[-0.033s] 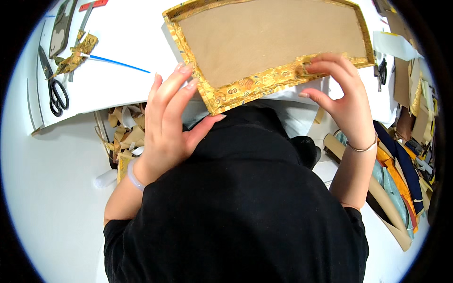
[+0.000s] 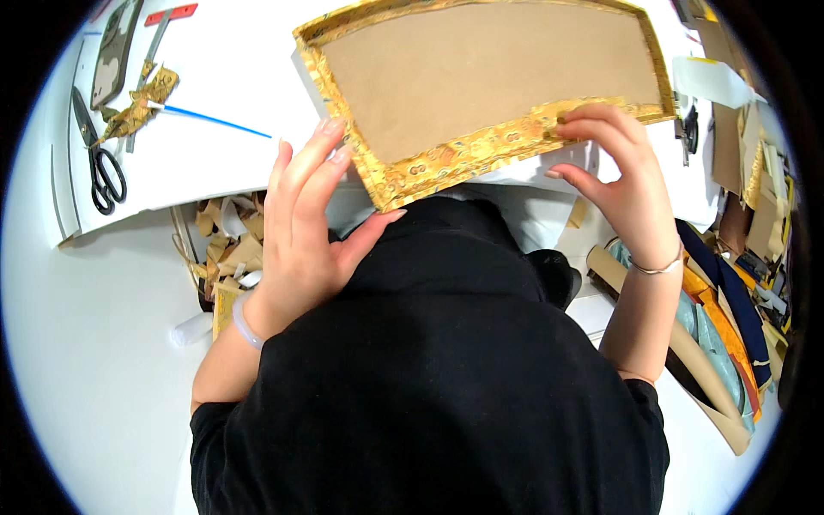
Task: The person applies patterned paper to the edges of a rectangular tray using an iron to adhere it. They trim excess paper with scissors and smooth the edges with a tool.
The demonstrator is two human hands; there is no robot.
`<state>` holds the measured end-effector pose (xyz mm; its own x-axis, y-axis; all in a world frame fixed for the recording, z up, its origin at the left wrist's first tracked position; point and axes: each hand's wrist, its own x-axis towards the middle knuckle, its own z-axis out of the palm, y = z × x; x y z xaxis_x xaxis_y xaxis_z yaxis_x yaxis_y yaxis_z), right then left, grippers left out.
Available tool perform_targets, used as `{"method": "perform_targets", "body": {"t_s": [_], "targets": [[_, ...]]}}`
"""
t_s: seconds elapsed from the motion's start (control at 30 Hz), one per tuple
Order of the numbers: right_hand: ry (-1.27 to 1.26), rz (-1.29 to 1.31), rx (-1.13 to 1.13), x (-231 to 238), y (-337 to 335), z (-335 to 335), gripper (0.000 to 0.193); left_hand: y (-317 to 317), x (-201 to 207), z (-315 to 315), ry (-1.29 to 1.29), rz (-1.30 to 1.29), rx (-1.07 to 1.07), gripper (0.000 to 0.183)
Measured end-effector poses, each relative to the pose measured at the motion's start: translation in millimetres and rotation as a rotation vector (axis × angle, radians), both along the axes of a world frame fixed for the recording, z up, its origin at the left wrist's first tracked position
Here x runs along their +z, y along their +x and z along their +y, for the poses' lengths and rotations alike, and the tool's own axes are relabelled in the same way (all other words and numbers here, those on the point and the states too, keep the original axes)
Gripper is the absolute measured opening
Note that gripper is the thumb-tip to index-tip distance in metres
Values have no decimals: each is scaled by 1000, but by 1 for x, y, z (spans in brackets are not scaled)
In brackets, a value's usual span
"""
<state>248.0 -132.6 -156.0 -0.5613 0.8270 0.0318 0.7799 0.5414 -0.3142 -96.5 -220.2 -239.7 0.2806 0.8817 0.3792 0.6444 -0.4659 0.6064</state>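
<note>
1. Shirt [image 2: 429, 386], black, fills your lower middle.
2. Your left hand [image 2: 300, 210], above a pale bangle [image 2: 245, 322], holds the tray's near left corner, fingers along the left wall and thumb at the corner.
3. Your right hand [image 2: 627, 184], above a thin bracelet [image 2: 657, 269], has fingertips bent onto the near wall; its thumb stands apart, and you cannot tell whether it grips.
4. The tray [image 2: 446, 163], tan inside with gold patterned walls, lies between your hands, its near left corner past the table [image 2: 232, 94] edge.
5. Scraps [image 2: 236, 245] heap below the table to your left; rolls [image 2: 721, 360] lean below your right.
6. Black scissors [image 2: 106, 176] lie near the table's left edge.
7. Beyond them, a blue stick [image 2: 215, 122] has its white end against a gold cloth [image 2: 142, 103].
8. Farther still are a phone [image 2: 114, 56] and a red-ended ruler [image 2: 172, 15].
</note>
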Motion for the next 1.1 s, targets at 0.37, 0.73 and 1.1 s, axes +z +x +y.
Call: {"method": "perform_targets", "body": {"t_s": [0.37, 0.73, 1.1], "targets": [[151, 123, 91, 10, -15, -41, 18, -1, 25, 7, -296, -551, 255, 61], [116, 327, -196, -27, -50, -31, 14, 9, 16, 159, -313, -218, 213, 51], [137, -34, -1053, -62, 293, 77, 37, 21, 16, 120, -230, -296, 419, 52]]}}
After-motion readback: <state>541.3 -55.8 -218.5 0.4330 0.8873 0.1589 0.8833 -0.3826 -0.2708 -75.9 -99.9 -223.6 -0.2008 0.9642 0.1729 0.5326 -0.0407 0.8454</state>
